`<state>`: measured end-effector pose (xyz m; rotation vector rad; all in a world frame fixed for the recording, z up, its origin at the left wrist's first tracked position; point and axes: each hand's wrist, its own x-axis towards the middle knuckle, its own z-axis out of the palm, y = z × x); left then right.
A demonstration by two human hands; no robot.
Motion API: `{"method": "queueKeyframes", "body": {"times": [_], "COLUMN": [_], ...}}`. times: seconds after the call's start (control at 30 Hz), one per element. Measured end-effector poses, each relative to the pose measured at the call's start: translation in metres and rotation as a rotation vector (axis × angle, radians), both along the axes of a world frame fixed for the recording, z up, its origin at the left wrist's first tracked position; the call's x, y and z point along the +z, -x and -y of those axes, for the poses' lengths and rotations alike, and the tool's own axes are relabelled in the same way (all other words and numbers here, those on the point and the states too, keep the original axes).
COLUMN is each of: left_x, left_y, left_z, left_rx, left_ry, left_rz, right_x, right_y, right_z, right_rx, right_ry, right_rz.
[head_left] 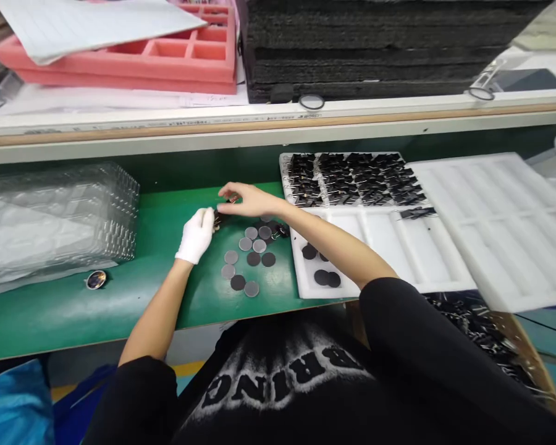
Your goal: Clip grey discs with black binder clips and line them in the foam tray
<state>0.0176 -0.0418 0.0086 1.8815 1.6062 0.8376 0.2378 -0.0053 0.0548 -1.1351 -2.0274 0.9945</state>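
My left hand (pixel 196 236), in a white glove, is closed on a small dark clip (pixel 219 219) with metal parts, mostly hidden by the fingers. Just right of it hovers my bare right hand (pixel 249 200), fingers curved and apart, its lower fingertip close to the clip. I cannot make out anything gripped in it. Grey and black round discs (pixel 259 246) lie scattered on the green bench below the hands. Beside them rest some black binder clips (pixel 278 231). To the right, a white foam tray (pixel 384 247) carries packed rows of black clips (pixel 352 179) and a few black discs (pixel 321 277).
Stacked clear plastic trays (pixel 60 222) stand at left, near a small round item (pixel 96 280). Another white foam tray (pixel 495 228) lies at right, above a box of loose clips (pixel 482 334). A shelf (pixel 167 137) at the back bears pink foam (pixel 134 74) and black sheets (pixel 375 49).
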Motion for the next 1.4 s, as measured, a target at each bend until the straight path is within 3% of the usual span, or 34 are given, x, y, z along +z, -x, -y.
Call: {"method": "queueKeyframes", "body": {"times": [0.1,0.2,0.3,0.47,0.6,0.67,0.77,0.83,0.9,0.97,1.1,1.23,1.4], "left_x": [0.018,0.039,0.05,0.051,0.049,0.049,0.05,0.05,0.048,0.039,0.01,-0.012,-0.016], "left_y": [-0.01,-0.025,-0.041,-0.066,-0.088,-0.097,-0.1,-0.093,-0.078,-0.057,-0.015,0.0,-0.003], "left_z": [0.015,0.031,0.042,0.049,0.056,0.059,0.059,0.05,0.033,0.012,-0.022,-0.026,-0.025], "left_rx": [0.016,-0.091,-0.174,-0.214,-0.245,-0.33,-0.567,-0.62,-0.511,-0.352,-0.135,-0.056,-0.058], "left_ry": [0.064,0.116,0.107,0.065,0.07,0.091,0.078,0.011,-0.057,-0.091,-0.056,-0.046,-0.062], "left_rz": [0.103,0.063,0.047,0.098,0.077,0.049,0.031,0.009,-0.025,-0.054,-0.02,0.047,-0.05], "right_x": [0.001,-0.003,-0.003,-0.002,-0.015,-0.022,-0.026,-0.025,-0.026,-0.031,-0.058,-0.085,-0.1], "right_y": [-0.025,-0.047,-0.064,-0.082,-0.084,-0.09,-0.126,-0.176,-0.243,-0.313,-0.419,-0.457,-0.452], "right_z": [0.037,0.067,0.089,0.119,0.146,0.161,0.183,0.2,0.218,0.235,0.252,0.245,0.231], "right_rx": [0.014,-0.039,-0.082,-0.236,-0.388,-0.413,-0.457,-0.536,-0.641,-0.727,-0.859,-0.915,-0.981], "right_ry": [0.056,0.213,0.25,0.134,0.097,0.112,0.021,-0.134,-0.292,-0.34,-0.134,0.016,-0.023], "right_rz": [-0.089,-0.22,-0.291,-0.304,-0.352,-0.405,-0.407,-0.305,-0.163,-0.075,-0.064,-0.1,0.035]}}
